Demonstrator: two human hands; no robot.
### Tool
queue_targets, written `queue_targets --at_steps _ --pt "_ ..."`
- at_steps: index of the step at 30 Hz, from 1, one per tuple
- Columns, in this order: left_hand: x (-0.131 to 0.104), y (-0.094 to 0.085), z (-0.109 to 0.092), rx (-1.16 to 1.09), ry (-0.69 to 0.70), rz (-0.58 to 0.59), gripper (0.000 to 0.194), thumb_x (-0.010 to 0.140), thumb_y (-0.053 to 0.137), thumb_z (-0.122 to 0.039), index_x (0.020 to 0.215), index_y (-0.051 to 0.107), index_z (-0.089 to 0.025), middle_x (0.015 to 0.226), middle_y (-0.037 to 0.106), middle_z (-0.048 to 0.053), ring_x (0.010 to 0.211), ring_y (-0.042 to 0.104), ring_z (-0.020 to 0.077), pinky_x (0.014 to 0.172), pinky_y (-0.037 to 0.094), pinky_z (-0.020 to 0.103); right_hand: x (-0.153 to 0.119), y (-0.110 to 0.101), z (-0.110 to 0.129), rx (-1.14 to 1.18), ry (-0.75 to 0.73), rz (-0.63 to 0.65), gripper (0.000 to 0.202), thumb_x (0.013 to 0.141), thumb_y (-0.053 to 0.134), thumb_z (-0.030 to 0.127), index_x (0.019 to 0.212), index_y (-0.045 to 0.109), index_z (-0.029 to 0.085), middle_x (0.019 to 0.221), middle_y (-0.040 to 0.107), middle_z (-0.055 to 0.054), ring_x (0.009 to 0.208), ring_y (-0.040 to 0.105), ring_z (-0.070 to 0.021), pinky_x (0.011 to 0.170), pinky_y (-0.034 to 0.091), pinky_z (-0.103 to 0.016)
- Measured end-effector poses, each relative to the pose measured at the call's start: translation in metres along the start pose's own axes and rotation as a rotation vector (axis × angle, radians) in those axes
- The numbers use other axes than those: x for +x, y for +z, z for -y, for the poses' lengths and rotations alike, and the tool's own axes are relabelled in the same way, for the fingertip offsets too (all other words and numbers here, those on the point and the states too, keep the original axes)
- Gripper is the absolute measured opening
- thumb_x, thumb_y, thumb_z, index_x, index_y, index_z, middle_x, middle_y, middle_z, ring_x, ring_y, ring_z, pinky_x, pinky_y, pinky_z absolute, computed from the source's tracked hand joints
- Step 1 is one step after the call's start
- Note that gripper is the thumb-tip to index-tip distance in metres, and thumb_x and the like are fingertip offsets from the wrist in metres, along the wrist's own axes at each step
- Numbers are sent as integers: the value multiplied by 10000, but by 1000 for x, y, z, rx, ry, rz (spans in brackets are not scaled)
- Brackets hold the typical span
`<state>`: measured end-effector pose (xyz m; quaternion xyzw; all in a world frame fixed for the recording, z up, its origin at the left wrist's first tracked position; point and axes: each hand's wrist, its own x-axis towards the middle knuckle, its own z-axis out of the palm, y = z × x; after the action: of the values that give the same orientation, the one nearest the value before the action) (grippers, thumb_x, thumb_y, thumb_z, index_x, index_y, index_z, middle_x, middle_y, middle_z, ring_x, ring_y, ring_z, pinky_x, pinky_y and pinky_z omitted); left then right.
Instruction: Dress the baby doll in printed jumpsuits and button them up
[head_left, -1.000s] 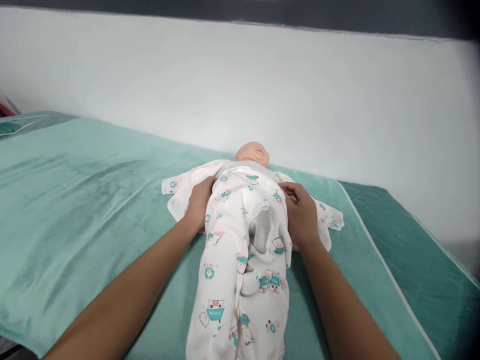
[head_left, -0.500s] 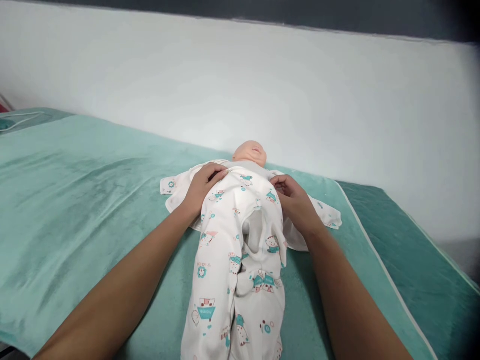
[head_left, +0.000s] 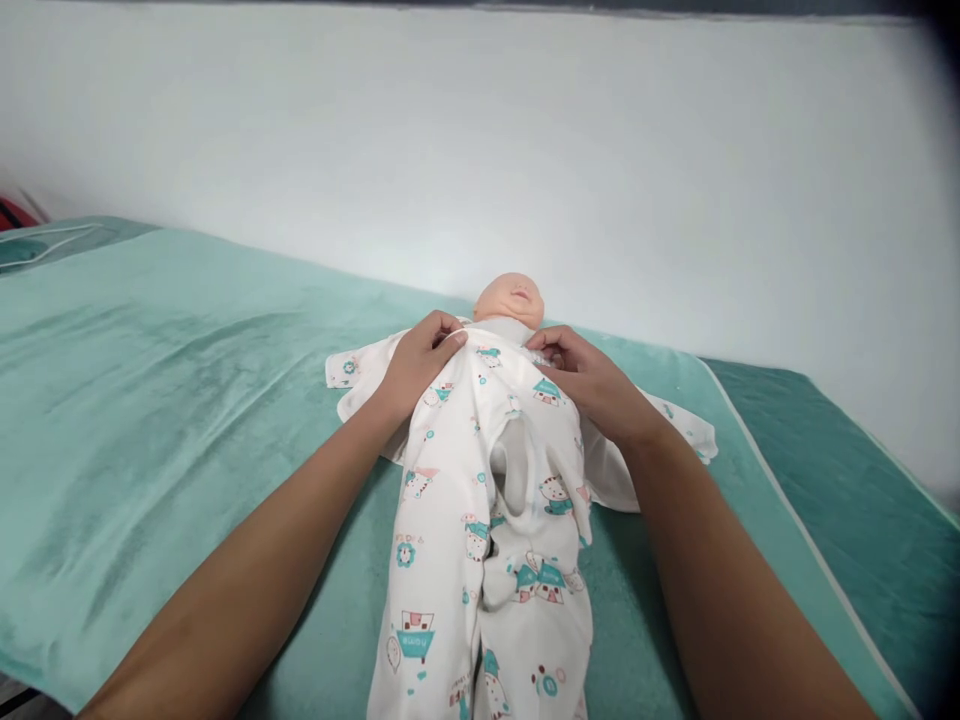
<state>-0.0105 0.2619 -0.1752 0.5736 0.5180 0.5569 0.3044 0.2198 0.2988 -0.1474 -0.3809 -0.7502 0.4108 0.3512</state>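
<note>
A baby doll (head_left: 510, 298) lies on its back, its head toward the wall. White printed baby pants (head_left: 431, 490) cover its legs and reach up over its belly, with an oval opening at the crotch. My left hand (head_left: 424, 362) pinches the pants' top edge on the left side. On the right, my right hand (head_left: 592, 380) has its fingers curled on that same upper edge. Beneath the doll a matching white baby shirt (head_left: 360, 385) lies spread, its sleeves stretched out to both sides. The feet are out of view.
A light green blanket (head_left: 187, 400) with some wrinkles lies under everything. Darker green cloth (head_left: 817, 450) shows beyond its right edge. A white wall (head_left: 450, 140) rises behind the doll's head. Something red (head_left: 19, 212) is at the far left.
Both hands have drawn the pants' top edge slightly higher, toward the doll's chest. The right hand has closed further over the edge. The camera view has tilted a little.
</note>
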Motion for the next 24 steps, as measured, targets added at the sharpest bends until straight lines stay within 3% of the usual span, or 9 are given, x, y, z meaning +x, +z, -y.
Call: queue_targets --at_steps 6,11,15,19,24 --pt "5 1 14 -198 -103 -171 149 844 603 -324 818 534 -195 734 537 -31 677 487 114 653 382 233 -3 0 6 -8 1 40 217 840 651 419 772 577 226 941 558 7 786 462 -143 697 386 -273" --pt "2 2 11 -236 -134 -152 142 839 602 -310 811 530 -192 747 529 -30 682 480 110 659 378 228 1 5 -4 197 34 -31 223 819 665 412 748 588 215 885 570 -1 807 499 -155 689 414 -269" --pt "-3 3 5 -77 -87 -105 130 857 575 -315 818 543 -195 756 539 -28 718 484 123 681 374 236 6 12 -10 393 130 -181 198 745 732 357 714 602 211 779 568 20 708 497 -132 640 409 -261" --pt "-6 5 3 155 -16 -120 122 882 548 -314 824 557 -206 749 572 -28 730 503 141 692 375 255 11 19 -13 373 160 -395 184 691 759 312 673 606 211 723 561 30 673 485 -125 628 395 -266" --pt "-4 3 6 296 23 -134 134 895 544 -323 849 593 -207 799 648 -14 762 557 160 707 399 270 14 20 -17 246 119 -432 198 693 747 330 660 592 211 659 533 33 641 448 -124 604 359 -268"
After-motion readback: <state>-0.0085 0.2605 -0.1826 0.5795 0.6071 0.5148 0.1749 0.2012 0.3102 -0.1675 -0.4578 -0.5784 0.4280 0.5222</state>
